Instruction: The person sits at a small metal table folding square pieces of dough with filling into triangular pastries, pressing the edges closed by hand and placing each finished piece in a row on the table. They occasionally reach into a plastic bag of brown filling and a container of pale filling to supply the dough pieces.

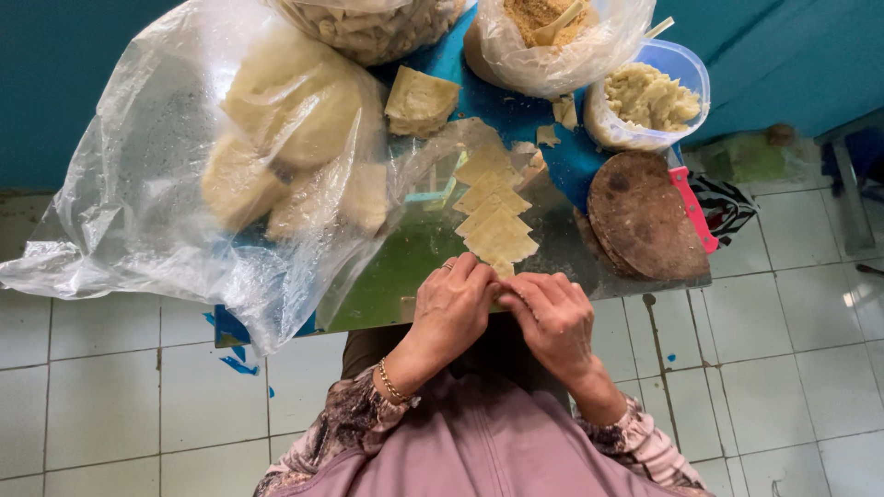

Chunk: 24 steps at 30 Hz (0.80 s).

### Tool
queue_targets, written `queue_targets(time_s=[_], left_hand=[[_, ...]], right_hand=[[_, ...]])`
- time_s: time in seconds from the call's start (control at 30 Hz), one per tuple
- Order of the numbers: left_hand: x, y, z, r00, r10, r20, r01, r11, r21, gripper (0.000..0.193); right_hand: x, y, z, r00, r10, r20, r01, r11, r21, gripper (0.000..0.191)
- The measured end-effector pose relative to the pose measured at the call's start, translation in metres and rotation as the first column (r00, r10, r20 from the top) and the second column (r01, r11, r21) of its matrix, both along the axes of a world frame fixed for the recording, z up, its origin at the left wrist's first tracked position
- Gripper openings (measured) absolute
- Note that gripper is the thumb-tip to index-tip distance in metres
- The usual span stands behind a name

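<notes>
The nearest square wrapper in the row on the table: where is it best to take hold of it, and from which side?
Probably at its near corner, from the person's side: the wrapper lies flat, a corner toward both hands, overlapping the next, so pinching that thin corner peels it off.

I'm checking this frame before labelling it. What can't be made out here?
- Head view: whatever the left hand and right hand pinch is hidden by their fingers.
- Top plastic bag is cut off by the frame edge.
- Contents of the large clear bag are blurred by its plastic.
</notes>
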<state>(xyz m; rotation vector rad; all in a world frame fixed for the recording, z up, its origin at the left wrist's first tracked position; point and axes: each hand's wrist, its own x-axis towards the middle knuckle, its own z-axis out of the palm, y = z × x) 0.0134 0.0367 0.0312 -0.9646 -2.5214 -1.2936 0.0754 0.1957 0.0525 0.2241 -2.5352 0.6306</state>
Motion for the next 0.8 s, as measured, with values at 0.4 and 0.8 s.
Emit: queue_targets(time_s=[0.4, 0.8], left_hand=[[0.012, -0.012, 0.002, 0.984, -0.070, -0.164, 0.076, 0.997, 0.034, 0.018], [-0.005, -0.005, -0.001, 0.992, -0.066, -0.107, 0.059, 0.996, -0.066, 0.009]], right_hand=[[-0.001, 0.006, 0.002, 0.974, -0.031, 0.224, 0.075, 0.979, -0.190, 0.011], [0.005, 0.008, 0.003, 0.998, -0.020, 0.054, 0.022, 0.999, -0.038, 0.009]])
